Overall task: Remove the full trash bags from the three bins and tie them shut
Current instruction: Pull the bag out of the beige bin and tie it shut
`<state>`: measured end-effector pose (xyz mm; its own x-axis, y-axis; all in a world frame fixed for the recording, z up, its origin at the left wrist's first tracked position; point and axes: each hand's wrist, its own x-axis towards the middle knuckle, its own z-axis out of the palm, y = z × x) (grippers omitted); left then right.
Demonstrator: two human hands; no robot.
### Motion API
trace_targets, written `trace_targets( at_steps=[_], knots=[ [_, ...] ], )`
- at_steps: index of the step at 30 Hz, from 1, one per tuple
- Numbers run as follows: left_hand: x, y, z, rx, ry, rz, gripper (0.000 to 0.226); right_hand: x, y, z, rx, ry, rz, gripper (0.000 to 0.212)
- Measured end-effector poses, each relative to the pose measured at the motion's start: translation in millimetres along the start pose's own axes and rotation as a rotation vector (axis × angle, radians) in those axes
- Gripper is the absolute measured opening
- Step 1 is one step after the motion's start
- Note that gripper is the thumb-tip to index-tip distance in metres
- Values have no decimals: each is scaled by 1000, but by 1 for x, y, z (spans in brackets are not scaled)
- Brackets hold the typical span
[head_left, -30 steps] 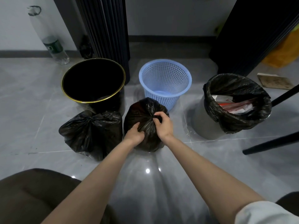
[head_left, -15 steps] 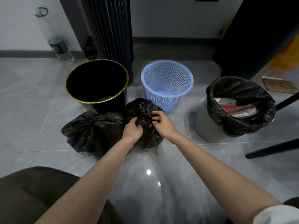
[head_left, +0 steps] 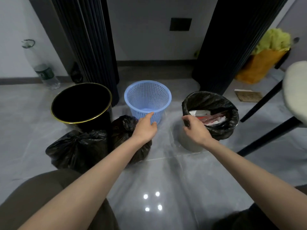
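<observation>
Grey tiled floor (head_left: 216, 176), three bins in a row by the wall. Black gold-rimmed bin (head_left: 81, 103) and blue basket (head_left: 147, 100) are both emptied; their two tied bags, larger bag (head_left: 76, 148) and smaller bag (head_left: 127, 130), sit on the floor just in front. Grey bin (head_left: 187, 140) is still lined, liner (head_left: 222, 128) full of wrappers. Our left hand (head_left: 146, 128) hovers by the basket, fingers loosely apart, holding nothing. Our right hand (head_left: 196, 128) is at the liner's near rim, fingers curled; grip on it, we cannot tell.
</observation>
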<state>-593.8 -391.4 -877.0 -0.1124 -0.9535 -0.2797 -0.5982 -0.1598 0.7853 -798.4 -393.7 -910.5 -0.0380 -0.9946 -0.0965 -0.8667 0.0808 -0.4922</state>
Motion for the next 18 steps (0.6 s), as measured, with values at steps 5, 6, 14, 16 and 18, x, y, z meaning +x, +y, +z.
trace_targets(
  at_steps=[5,6,14,16,18],
  knots=[
    [-9,36,15,-31,-76,86,51,-5,46,-21,-29,26,139,43],
    [-10,41,18,-26,-83,97,51,-6,53,-24,-32,29,163,42],
    [-7,54,29,17,-103,107,48,-2,73,-22,-90,-8,213,50],
    [-4,52,32,53,-102,113,48,0,74,-17,-148,-26,213,47],
    [-3,50,36,102,-121,119,48,2,76,-14,-193,7,193,41]
  ],
)
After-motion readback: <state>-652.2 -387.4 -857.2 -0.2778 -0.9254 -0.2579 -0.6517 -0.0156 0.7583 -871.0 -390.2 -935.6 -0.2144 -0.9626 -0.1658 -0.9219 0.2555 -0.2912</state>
